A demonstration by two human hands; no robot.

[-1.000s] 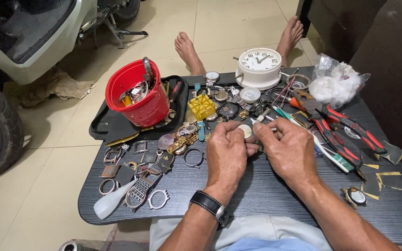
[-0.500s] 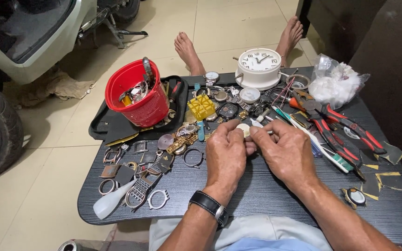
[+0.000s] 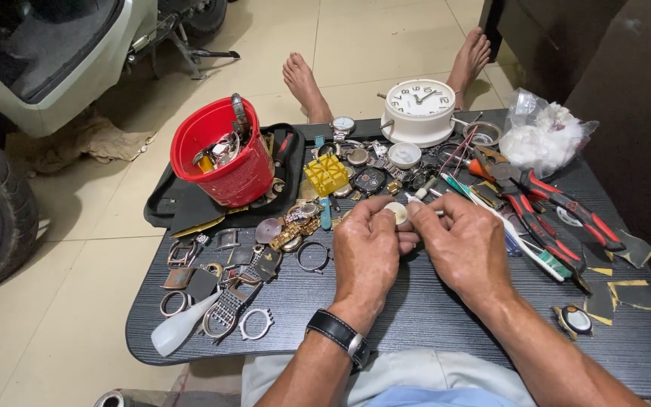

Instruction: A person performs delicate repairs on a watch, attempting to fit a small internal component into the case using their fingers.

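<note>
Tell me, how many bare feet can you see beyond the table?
2. One foot lies on the tiled floor behind the red bucket; the other foot is to the right, behind the white clock. Their heels are hidden by the table.

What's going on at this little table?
A person sits at a dark table strewn with watch parts. The left hand pinches a small pale round piece; the right hand meets it from the other side. A red bucket, a white clock and red-handled pliers lie around.
</note>
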